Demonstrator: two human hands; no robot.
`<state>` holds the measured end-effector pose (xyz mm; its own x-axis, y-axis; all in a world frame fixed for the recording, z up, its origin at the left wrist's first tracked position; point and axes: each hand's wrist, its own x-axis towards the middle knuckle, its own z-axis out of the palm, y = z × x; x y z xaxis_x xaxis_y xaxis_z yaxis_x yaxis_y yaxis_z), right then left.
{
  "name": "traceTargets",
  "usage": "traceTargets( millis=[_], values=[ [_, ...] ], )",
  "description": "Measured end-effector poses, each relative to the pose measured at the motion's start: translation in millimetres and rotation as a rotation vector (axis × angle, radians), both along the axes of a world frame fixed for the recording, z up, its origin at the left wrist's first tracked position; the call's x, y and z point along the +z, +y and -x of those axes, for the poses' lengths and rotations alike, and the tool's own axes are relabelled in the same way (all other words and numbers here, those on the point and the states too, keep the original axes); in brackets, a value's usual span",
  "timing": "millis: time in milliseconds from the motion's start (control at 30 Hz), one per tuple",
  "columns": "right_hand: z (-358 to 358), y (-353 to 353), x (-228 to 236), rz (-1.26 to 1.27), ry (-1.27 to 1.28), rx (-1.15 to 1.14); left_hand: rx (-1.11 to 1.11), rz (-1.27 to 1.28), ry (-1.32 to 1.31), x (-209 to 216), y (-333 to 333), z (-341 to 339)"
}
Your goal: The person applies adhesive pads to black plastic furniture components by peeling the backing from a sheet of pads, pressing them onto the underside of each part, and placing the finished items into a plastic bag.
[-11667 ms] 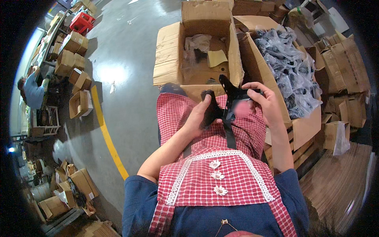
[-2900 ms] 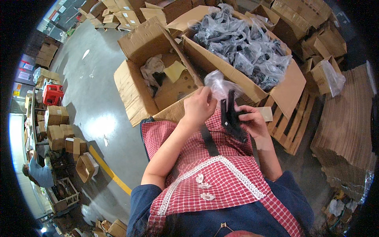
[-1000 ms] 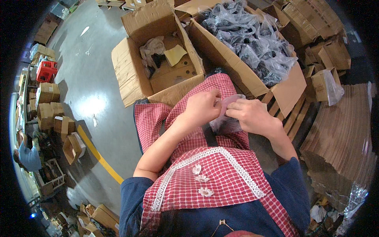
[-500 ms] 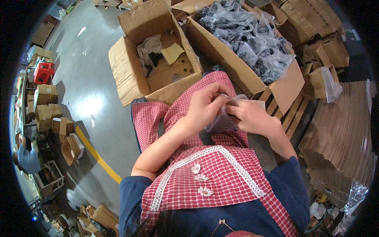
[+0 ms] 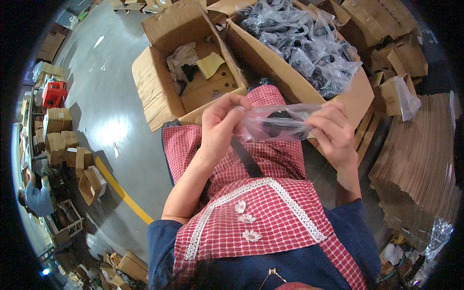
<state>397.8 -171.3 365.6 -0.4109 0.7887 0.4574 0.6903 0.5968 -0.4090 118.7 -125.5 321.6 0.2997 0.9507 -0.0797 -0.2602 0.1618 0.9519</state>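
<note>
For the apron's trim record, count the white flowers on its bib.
3: top flower, middle flower just below it, bottom flower lowest, all down the bib; none seems hidden.

The plastic bag spans the gap between the left hand and the right hand, over the skirt of the apron. Before them on the floor stands an open carton; in it a crumpled cloth lies by the left wall, with a sheet right of it. Just right, a larger carton filled with bagged items stands by a pallet that shows under its near right corner. Farther right are a small carton and, nearer, a stack of flattened cardboard. Well left, beyond the floor line, cartons run in a row, with a stool near their far end.
</note>
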Motion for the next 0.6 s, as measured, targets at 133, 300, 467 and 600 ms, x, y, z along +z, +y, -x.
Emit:
traceTargets(
  millis=[133, 300, 467, 600],
  values=[
    [-5.9, 16.7, -9.6, 0.108, 0.254, 0.064, -0.076, -0.281, 0.295, -4.4, -4.5, -13.5],
    [2.5, 10.6, -46.1, 0.704, 0.711, 0.343, -0.218, -0.369, 0.363, 10.6, -19.8, -33.4],
    [17.4, 14.1, -71.9, 0.674, 0.396, 0.359, -0.145, -0.410, 0.245, -4.7, -21.3, -45.7],
    [15.8, 25.4, -63.0, 0.593, 0.133, 0.259, -0.183, -0.422, 0.227, -16.1, -13.9, -36.9]
  ],
)
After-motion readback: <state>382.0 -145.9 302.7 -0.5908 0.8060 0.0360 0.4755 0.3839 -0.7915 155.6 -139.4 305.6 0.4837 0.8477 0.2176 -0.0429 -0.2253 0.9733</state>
